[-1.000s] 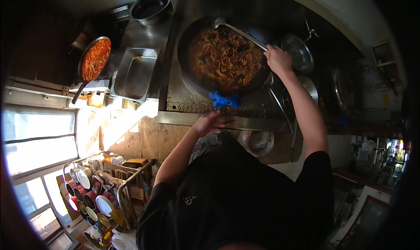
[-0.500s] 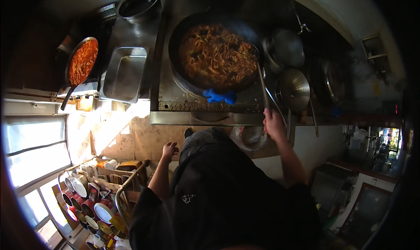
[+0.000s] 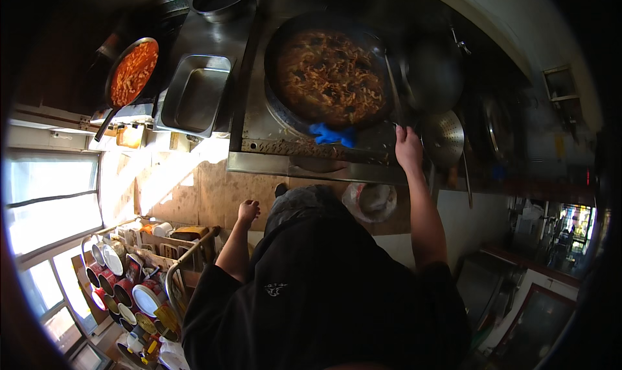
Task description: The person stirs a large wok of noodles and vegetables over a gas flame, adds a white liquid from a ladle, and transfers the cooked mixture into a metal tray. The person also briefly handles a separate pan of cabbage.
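Observation:
A big dark wok (image 3: 271, 88) stands on the stove, full of browned, sauce-coated strips of food (image 3: 330, 75). My right hand (image 3: 408, 148) is closed around the long handle of a ladle (image 3: 392, 78). The ladle's head is at the wok's right side, dark and hard to make out. A crumpled blue cloth (image 3: 332, 135) lies against the wok's near rim. Well back from the stove, my left hand (image 3: 249, 211) hangs beside my body, fingers loosely curled and a little apart, holding nothing.
Left of the stove are a steel tray (image 3: 223, 101), a steel bowl (image 3: 221, 14) and a pan of red sauce (image 3: 134, 74). A perforated strainer (image 3: 444, 138) lies right of my right hand. A plastic-lined bin (image 3: 370, 201) stands below the stove's front edge. Cans crowd a rack (image 3: 172, 282) at lower left.
My right hand has moved forward toward the wok with the ladle, its arm straighter. My left hand stays low by my side. The whole view has shifted slightly.

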Available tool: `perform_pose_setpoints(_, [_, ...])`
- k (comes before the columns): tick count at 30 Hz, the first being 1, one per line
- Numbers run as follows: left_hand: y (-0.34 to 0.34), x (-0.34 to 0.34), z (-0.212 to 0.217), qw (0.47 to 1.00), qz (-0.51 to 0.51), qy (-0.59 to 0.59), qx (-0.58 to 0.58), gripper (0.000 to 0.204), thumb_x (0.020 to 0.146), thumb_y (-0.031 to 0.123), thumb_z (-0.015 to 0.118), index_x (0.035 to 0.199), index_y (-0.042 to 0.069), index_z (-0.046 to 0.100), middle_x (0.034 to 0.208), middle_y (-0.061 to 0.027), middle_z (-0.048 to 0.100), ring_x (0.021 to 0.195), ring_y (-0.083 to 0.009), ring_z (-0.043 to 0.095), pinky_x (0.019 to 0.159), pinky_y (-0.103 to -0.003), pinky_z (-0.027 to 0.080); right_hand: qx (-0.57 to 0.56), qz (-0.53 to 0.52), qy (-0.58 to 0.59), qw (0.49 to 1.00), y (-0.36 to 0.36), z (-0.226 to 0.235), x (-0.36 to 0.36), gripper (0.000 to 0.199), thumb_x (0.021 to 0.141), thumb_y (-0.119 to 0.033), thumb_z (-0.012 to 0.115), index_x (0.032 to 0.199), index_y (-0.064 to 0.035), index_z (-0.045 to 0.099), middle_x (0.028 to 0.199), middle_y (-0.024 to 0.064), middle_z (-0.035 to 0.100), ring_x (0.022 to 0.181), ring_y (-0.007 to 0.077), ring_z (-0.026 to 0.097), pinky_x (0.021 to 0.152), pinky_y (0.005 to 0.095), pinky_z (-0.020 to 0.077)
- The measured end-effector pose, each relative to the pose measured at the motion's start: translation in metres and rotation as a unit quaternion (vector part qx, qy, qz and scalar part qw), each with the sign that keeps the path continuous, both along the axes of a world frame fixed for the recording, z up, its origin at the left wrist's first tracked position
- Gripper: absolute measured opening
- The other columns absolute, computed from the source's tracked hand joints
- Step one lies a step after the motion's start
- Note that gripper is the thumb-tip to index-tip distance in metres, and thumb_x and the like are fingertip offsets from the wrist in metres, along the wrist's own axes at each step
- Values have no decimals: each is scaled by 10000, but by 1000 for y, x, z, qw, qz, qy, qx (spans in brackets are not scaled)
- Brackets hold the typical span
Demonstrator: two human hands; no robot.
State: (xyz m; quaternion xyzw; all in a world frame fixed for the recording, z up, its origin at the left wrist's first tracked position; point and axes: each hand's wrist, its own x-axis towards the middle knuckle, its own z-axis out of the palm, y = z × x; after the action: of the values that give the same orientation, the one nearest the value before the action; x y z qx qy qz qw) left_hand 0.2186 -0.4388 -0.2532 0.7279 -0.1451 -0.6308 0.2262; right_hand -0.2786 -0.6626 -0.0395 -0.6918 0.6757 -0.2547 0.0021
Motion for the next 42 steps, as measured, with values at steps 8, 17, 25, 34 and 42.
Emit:
perform_pose_setpoints(8, [79,9,-23,996,53,-14,72,221,866,207,573,984,23,609,696,-68,596,555,-183,587,481,-322,470,344,-83,-372,858,33,68,54,304,981,-331,542,831,-66,540,539,-6,442,383,106,417,356,285,317])
perform_pose_setpoints(17, [82,5,-38,996,-21,0,92,218,882,212,563,995,31,609,723,-85,605,571,-188,590,481,-305,467,282,-43,-240,928,105,169,1,232,939,-267,633,984,-40,640,601,-42,486,487,36,454,440,219,355])
perform_pose_setpoints(25, [5,-1,-14,1000,-27,6,-14,224,907,212,557,1051,46,604,766,-73,627,618,-164,602,533,-283,481,295,11,-27,955,114,283,-45,233,918,-186,641,1060,-2,655,600,-3,509,523,75,453,500,268,371])
perform_pose_setpoints(34, [36,-1,-16,999,-16,-4,39,222,903,214,556,1025,34,603,756,-85,625,568,-188,596,491,-306,476,265,13,66,962,75,159,24,267,924,-292,586,1020,-53,658,806,201,658,786,412,633,665,484,495])
perform_pose_setpoints(42, [84,12,-21,994,-1,-20,104,208,868,198,563,965,20,608,678,-71,589,526,-193,582,457,-328,459,175,18,-1,984,-5,51,85,315,930,-307,553,962,-13,660,845,216,667,842,424,630,714,494,504])
